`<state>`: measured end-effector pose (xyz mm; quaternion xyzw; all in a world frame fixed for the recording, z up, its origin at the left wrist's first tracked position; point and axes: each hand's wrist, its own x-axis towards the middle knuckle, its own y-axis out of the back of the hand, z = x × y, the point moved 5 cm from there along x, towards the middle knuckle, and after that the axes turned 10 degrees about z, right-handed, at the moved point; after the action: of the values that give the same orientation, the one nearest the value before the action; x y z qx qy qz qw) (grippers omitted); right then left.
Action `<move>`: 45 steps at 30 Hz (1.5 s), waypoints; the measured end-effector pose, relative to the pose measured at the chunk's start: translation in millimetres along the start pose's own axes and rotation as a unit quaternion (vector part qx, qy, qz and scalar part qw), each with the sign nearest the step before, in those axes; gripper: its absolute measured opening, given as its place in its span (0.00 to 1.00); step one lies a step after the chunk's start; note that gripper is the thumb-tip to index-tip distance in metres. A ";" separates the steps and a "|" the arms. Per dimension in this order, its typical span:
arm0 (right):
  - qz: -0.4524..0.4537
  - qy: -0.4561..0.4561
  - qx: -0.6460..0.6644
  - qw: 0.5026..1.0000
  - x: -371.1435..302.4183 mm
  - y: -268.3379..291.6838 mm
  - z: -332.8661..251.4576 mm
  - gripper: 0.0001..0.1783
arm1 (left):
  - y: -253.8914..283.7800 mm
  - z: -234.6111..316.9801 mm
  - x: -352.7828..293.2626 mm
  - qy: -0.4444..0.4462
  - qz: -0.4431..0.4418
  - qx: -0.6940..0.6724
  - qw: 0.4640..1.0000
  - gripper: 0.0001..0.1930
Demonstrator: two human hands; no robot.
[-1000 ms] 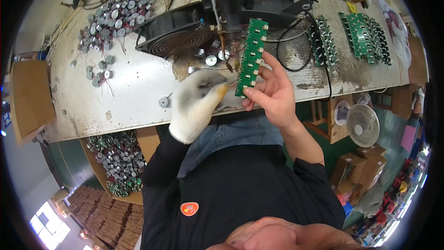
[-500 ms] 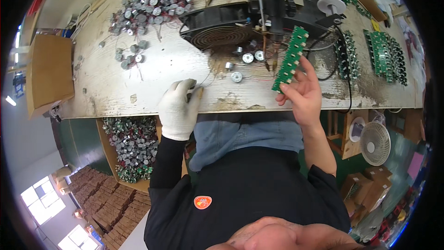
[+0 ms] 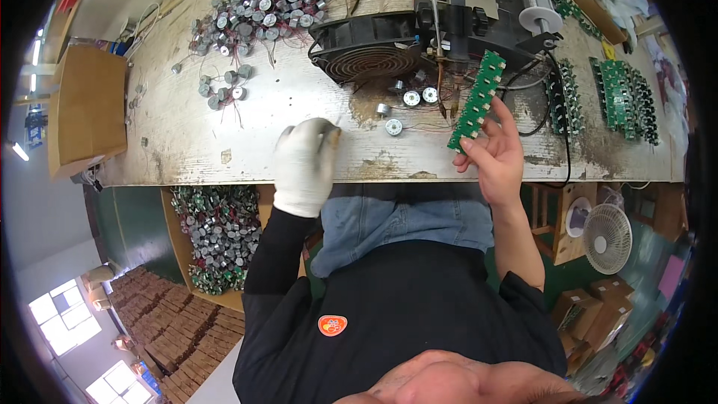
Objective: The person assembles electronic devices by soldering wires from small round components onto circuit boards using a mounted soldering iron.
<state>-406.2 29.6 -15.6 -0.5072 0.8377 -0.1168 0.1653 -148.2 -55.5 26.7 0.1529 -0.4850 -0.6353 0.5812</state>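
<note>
My right hand (image 3: pixel 499 155) is closed on the lower end of a green circuit board strip (image 3: pixel 477 102), tilted with its upper end to the right. Small pale parts run along the strip. A white glove with dark fingertips covers my left hand (image 3: pixel 304 168), which hovers near the table's front edge. Its fingers are curled together, and what they hold, if anything, is hidden. Between my hands lie several small round silver motors (image 3: pixel 393 127) with thin wires. Just left of the board, a soldering tip (image 3: pixel 442 105) points down from a stand (image 3: pixel 456 15).
A black fan (image 3: pixel 366 62) stands behind the loose motors. Farther left is a heap of motors (image 3: pixel 265 11). A solder wire spool (image 3: pixel 535 0) sits at the back right, near rows of green boards (image 3: pixel 617 97). A black cable (image 3: pixel 566 127) hangs over the front edge.
My left hand has turned and moved slightly right, its fingers drawn closer together. The right hand still holds the circuit board in nearly the same place. The whole view has shifted a little.
</note>
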 end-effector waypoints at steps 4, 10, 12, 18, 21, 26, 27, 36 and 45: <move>0.000 0.002 -0.004 1.000 0.8 1.1 0.1 0.40 | 8.6 -21.0 -10.3 0.267 0.001 -0.323 0.908 0.11; 0.002 0.007 -0.013 1.000 1.5 1.8 -1.0 0.39 | 22.2 -29.1 0.8 0.286 0.037 -0.425 0.858 0.13; -0.005 0.008 -0.004 1.000 1.8 3.0 -0.7 0.40 | 20.0 -26.2 4.9 0.286 0.051 -0.417 0.861 0.13; 0.001 -0.001 -0.012 1.000 -0.4 3.3 -0.8 0.41 | -1.6 5.3 -0.2 0.262 0.009 -0.396 0.880 0.13; -0.006 -0.008 0.004 1.000 -0.8 1.0 0.9 0.41 | -18.0 23.4 -8.8 0.260 -0.045 -0.392 0.881 0.14; -0.013 -0.028 0.004 1.000 -2.0 -3.1 -2.1 0.41 | -52.5 47.6 -18.3 0.250 -0.103 -0.406 0.873 0.13; -0.014 -0.028 0.002 1.000 -2.3 -2.3 -2.5 0.41 | -56.2 52.2 -17.2 0.251 -0.105 -0.408 0.871 0.13; -0.019 -0.024 0.016 0.999 1.8 -6.1 -10.5 0.41 | -72.2 72.5 -7.8 0.348 -0.200 -0.448 0.799 0.13; -0.015 -0.023 0.016 0.999 7.5 -8.1 -9.6 0.42 | -87.8 74.4 -9.0 0.425 -0.191 -0.557 0.687 0.11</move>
<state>-406.7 19.5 -5.0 -0.5200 0.8238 -0.1207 0.1910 -253.9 -27.7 -10.4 0.1443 0.2967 -0.7525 0.5699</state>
